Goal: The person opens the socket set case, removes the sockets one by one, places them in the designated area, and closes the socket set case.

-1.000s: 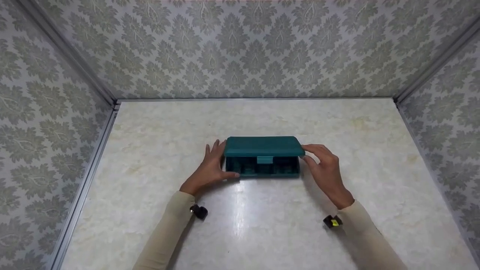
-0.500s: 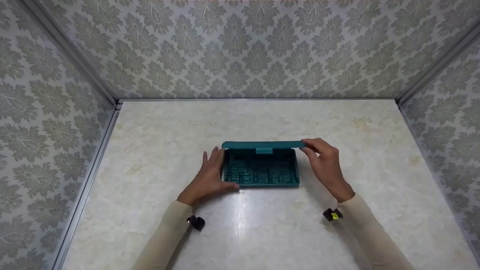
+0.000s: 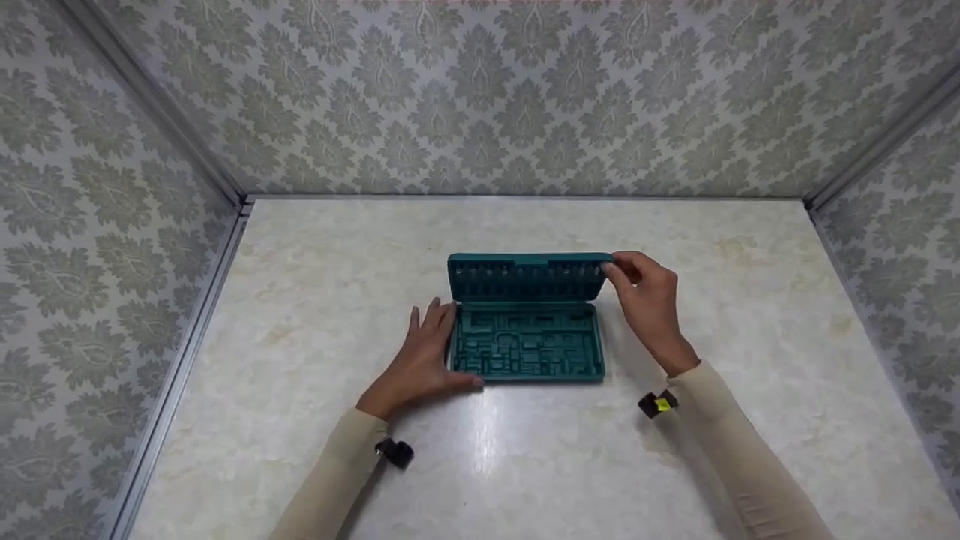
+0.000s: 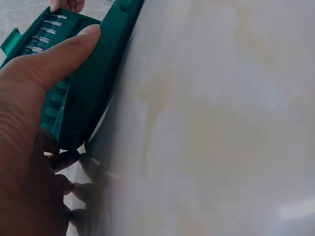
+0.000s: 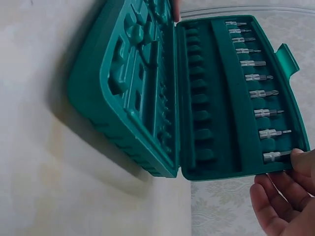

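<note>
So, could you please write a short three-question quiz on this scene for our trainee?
1. Which hand holds the raised lid by its corner?
2. True or false: the silver bits sit in the base of the case.
3. Where is the latch tab? (a) on the base, (b) on the lid, (c) loose on the table.

Key: 1. The right hand. 2. False; they sit in the lid. 3. b.

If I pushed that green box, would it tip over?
The green box probably won't tip, since it sits wide and low on the table. It's likely stiff, showing no sag. The lid might swing, being hinged and raised.
</note>
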Tool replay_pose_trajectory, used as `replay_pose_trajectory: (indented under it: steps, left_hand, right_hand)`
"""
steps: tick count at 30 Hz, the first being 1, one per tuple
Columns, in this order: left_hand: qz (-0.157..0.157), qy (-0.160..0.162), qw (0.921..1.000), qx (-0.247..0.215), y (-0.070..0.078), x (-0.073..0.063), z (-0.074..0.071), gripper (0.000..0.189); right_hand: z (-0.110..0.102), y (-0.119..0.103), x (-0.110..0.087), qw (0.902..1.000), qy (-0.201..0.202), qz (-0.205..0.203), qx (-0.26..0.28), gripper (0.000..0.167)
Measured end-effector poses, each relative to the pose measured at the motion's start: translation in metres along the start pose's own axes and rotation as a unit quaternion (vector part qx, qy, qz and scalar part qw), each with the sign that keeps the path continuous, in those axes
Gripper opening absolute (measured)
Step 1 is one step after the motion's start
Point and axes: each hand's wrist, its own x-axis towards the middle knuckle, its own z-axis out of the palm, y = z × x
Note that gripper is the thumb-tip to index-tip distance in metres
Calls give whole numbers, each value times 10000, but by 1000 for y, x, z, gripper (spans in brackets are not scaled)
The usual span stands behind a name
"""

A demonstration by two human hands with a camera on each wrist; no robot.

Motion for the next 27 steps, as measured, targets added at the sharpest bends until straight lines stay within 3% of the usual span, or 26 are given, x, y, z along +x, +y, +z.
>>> replay_pose_trajectory:
  steps: [8,14,19,27]
  left_hand:
    - [7,32,9999,-117,-2,0,2,144]
    - [-102,87,9997,-205,-3,-2,4,144]
    - [-147,102,9995,-264,-2,0,5,146]
    - [-209,164,9991,-318,-3,-2,5,146]
  right_hand:
    - [15,14,8,9989,-13,396,242,22]
    - [27,23,12,9959,-400,721,366,38]
    - [35,31,16,9890,-730,1241,350,52]
    - [45,46,21,9801,-1014,1682,277,50]
